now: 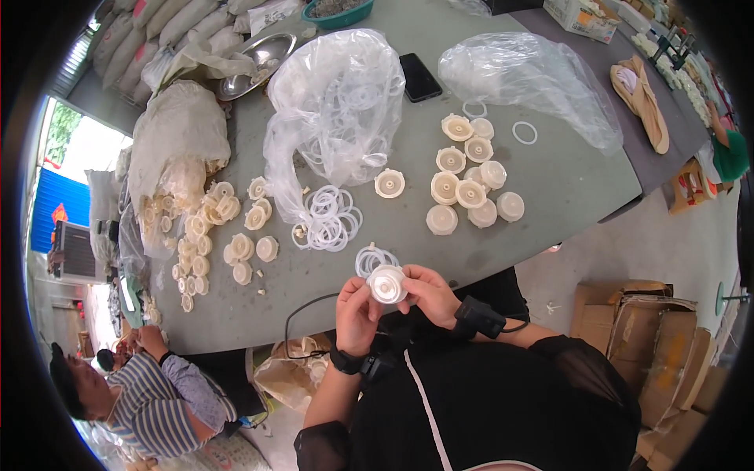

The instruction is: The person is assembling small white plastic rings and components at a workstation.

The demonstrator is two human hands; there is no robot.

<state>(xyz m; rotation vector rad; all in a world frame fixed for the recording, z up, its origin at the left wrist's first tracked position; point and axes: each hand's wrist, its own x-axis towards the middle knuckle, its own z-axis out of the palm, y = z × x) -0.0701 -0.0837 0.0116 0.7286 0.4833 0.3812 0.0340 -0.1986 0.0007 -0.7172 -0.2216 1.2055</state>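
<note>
Close to the table's near edge, a round cream-white plastic cap (pixel 387 285) is pinched between my two hands. My left hand (pixel 357 314) grips its left rim with the fingers closed, and my right hand (pixel 429 295) grips the right rim. Just beyond the cap are a few clear rings (pixel 372 256), partly hidden by it; I cannot tell whether any is held. Farther off lies a pile of translucent rings (pixel 328 221), spilling from a clear plastic bag (pixel 334 102). A single cap (pixel 389 183) sits to its right, and a group of caps (pixel 471 192) lies farther right.
Loose caps (pixel 200 235) spill from a whitish sack (pixel 179 133) at left. A phone (pixel 420 77), another clear bag (pixel 534 78) and a metal bowl (pixel 259 63) lie at the far side. A person in stripes (pixel 157 400) works at lower left. Cardboard boxes (pixel 644 345) stand right.
</note>
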